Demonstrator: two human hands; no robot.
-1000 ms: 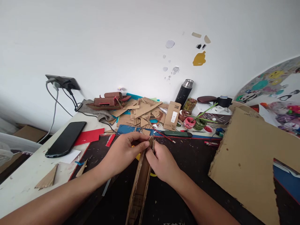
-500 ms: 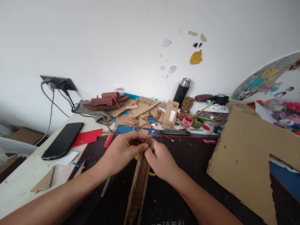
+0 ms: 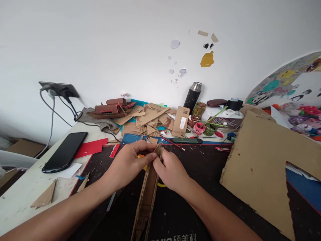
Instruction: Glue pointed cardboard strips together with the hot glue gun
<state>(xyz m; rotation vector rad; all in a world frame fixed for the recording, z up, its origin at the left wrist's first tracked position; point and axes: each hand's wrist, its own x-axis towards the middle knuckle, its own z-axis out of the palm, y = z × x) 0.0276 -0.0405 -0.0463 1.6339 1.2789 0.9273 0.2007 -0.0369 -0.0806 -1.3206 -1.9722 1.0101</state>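
A long narrow cardboard hull (image 3: pixel 146 201) lies lengthwise on the black cutting mat (image 3: pixel 200 167), its pointed far end raised between my hands. My left hand (image 3: pixel 130 162) pinches that tip from the left, thumb and fingers pressed on the cardboard. From the right, my right hand (image 3: pixel 170 169) squeezes the same tip with closed fingers. Both hands press the two side walls together at the point.
A black phone (image 3: pixel 64 151) and red paper (image 3: pixel 90 146) lie at the left. A cardboard scrap pile (image 3: pixel 150 120), a brown model boat (image 3: pixel 110 108), a black flask (image 3: pixel 192 96) and paint pots (image 3: pixel 200 128) line the wall. A big cardboard sheet (image 3: pixel 260 167) covers the right.
The hands stay pinched on the hull's tip. The view has drifted slightly, so the desk's contents sit a little further left and lower.
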